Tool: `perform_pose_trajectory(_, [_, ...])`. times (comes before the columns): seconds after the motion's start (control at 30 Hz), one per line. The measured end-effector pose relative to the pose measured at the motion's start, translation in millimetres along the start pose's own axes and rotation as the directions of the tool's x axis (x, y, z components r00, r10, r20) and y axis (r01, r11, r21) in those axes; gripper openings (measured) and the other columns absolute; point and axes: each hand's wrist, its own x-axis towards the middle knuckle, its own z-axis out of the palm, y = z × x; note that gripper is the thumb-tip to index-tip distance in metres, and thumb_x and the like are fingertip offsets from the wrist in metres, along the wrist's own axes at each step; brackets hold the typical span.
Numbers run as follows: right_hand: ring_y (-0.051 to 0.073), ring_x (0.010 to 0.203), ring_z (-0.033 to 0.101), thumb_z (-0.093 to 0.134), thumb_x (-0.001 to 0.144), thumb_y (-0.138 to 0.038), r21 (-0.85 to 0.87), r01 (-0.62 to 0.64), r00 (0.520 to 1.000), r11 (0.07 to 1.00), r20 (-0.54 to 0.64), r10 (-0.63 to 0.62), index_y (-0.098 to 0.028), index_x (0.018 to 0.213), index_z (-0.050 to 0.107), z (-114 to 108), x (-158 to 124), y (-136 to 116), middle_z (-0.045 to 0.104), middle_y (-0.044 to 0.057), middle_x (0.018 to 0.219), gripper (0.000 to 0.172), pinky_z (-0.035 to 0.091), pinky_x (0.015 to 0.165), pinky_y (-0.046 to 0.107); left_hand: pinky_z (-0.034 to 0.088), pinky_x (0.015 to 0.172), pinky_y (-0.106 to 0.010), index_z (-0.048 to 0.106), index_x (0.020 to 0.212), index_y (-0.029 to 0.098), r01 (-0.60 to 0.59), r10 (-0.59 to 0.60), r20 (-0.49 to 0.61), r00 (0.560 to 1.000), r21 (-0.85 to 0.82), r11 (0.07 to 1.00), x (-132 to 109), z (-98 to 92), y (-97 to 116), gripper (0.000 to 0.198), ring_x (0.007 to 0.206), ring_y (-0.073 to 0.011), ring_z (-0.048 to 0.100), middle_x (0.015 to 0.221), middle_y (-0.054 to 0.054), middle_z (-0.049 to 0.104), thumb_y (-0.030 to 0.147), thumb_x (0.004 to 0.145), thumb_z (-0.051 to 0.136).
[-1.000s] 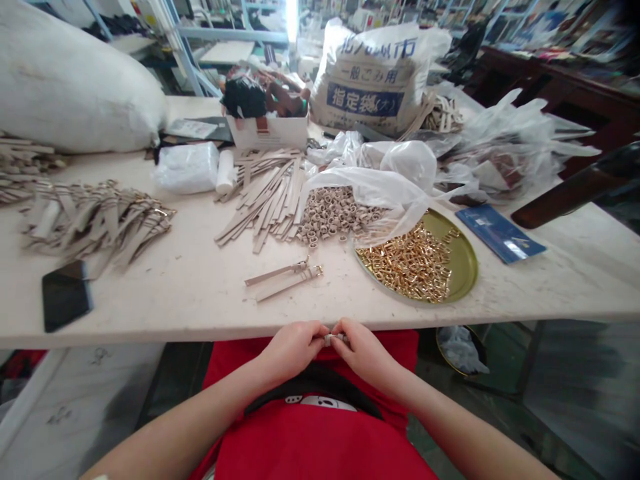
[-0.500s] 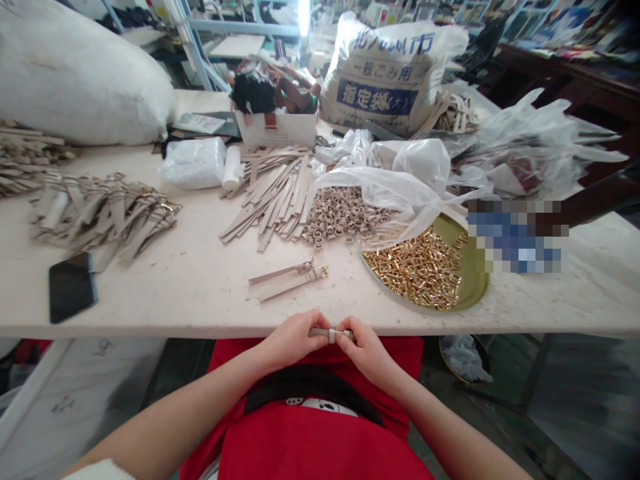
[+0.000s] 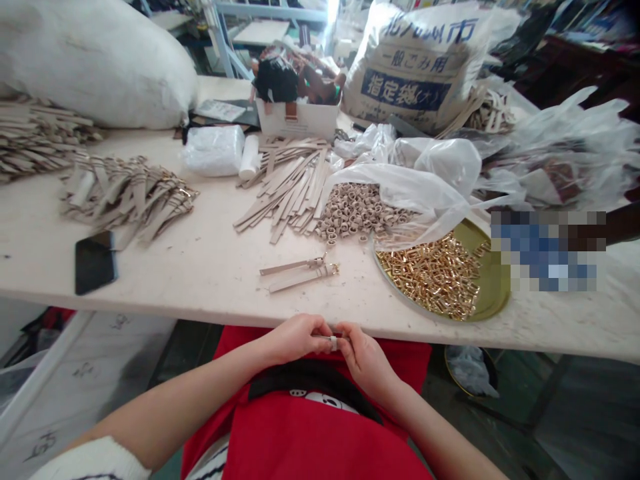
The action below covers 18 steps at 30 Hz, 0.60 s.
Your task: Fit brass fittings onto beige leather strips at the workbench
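My left hand [image 3: 295, 337] and my right hand [image 3: 364, 357] meet just below the table's front edge, above my red shirt. Both pinch one beige strap [image 3: 331, 341] with a small loop on it, held between the fingertips. On the table [image 3: 210, 273] in front of them lie two finished beige straps [image 3: 300, 272] with gold buckles. Behind those are a heap of beige loops [image 3: 355, 212] spilling from a clear plastic bag [image 3: 425, 180], a pile of plain beige straps [image 3: 287, 190], and a gold tray [image 3: 487, 280] full of gold buckles [image 3: 433, 273].
A black phone [image 3: 95, 261] lies at the left front. Heaps of finished straps [image 3: 130, 197] sit at the left, a big white sack [image 3: 95, 60] behind them. A printed bag [image 3: 425, 60], a white box [image 3: 297, 120] and crumpled plastic [image 3: 560, 153] fill the back.
The view has swung a little to the left, so the table's contents sit further right in the frame. My hands stay together on the strap, working it slightly lower and nearer my body.
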Motion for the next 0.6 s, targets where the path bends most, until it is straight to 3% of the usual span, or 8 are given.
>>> perform_pose_trajectory(0.3, [0.016, 0.076, 0.061, 0.034, 0.087, -0.022, 0.022, 0.127, 0.989, 0.992, -0.085, -0.124, -0.017, 0.099, 0.050, 6, -8, 1, 0.064, 0.007, 0.087, 0.020, 0.049, 0.067, 0.028, 0.034, 0.055, -0.018, 0.063, 0.084, 0.016, 0.000, 0.000, -0.007, 1.000, -0.001, 1.000, -2, 8.8, 0, 0.029, 0.066, -0.0122, 0.053, 0.072, 0.002, 0.063, 0.042, 0.074, 0.054])
perform_pose_trajectory(0.6, [0.016, 0.074, 0.061, 0.035, 0.087, -0.020, -0.088, 0.203, 0.966, 0.975, -0.144, -0.215, -0.017, 0.098, 0.049, 12, -12, 0, 0.064, 0.007, 0.085, 0.018, 0.050, 0.066, 0.027, 0.030, 0.047, -0.019, 0.063, 0.071, 0.016, -0.065, 0.061, 0.024, 0.998, 0.241, 0.968, -7, 10.8, 6, 0.023, 0.053, -0.0104, 0.051, 0.059, 0.001, 0.060, 0.029, 0.078, 0.045])
